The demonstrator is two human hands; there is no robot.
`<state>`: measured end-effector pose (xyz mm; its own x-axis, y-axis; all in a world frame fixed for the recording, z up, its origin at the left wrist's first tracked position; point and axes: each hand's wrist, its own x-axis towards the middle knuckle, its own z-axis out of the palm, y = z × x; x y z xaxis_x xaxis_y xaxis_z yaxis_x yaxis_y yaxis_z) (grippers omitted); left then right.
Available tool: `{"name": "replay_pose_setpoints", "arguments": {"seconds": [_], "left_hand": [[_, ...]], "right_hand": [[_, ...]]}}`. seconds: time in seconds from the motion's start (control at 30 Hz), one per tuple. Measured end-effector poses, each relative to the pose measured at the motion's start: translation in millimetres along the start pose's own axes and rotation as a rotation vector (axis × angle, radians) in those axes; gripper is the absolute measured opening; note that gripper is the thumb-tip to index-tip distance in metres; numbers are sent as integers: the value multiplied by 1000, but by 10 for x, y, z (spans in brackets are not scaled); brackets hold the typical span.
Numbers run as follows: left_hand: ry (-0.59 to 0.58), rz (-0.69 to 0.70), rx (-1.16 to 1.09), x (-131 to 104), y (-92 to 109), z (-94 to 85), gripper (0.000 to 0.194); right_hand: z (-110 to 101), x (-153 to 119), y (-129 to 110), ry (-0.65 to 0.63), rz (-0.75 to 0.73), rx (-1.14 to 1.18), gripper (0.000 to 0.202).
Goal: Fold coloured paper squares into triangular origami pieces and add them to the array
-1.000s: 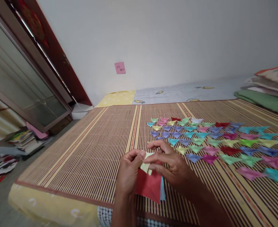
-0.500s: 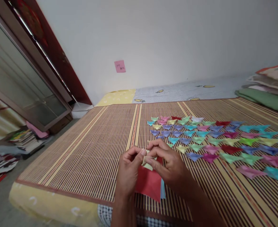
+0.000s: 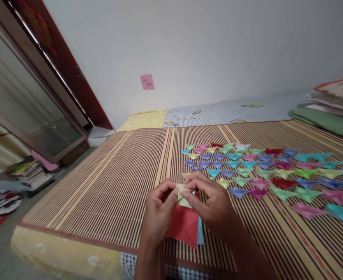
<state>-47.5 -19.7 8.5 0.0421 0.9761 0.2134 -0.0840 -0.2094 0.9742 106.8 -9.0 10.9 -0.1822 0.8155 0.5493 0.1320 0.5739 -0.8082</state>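
Note:
Between my two hands is a small pale yellow piece of folded paper [image 3: 184,202]. My left hand [image 3: 160,210] pinches its left edge between thumb and fingers. From the right, my right hand [image 3: 208,197] grips it too, its thumb pressed on the front face and its fingers behind. Just below lies a stack of square paper sheets [image 3: 184,226], red on top with blue edges showing at the right. My hands partly cover the stack's upper end.
Several rows of folded paper pieces [image 3: 257,194] in many colours spread over the right of the bamboo mat [image 3: 109,186]. Folded bedding [image 3: 320,120] is piled at the far right. A pink note [image 3: 147,82] sticks to the wall. Magazines [image 3: 29,173] are stacked at left.
My right thumb has moved slightly up and pressed the paper's flap flatter, so more of its pale face shows. Both hands stay in nearly the same place.

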Motion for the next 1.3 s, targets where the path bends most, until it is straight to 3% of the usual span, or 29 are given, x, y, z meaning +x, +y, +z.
{"name": "replay_pose_setpoints", "arguments": {"seconds": [0.23, 0.53, 0.77, 1.17, 1.3], "left_hand": [[-55, 53, 177, -36, 100, -33, 22], [-54, 105, 294, -40, 50, -54, 24], [13, 21, 185, -37, 32, -48, 31], [54, 19, 235, -26, 5, -23, 30], [40, 28, 239, -28, -1, -41, 20]], "right_hand": [[17, 4, 8, -9, 35, -8, 14], [33, -5, -1, -3, 51, -51, 19], [75, -22, 100, 114, 287, 133, 18], [15, -17, 60, -10, 292, 94, 33], [17, -14, 79, -73, 290, 122, 25]]}}
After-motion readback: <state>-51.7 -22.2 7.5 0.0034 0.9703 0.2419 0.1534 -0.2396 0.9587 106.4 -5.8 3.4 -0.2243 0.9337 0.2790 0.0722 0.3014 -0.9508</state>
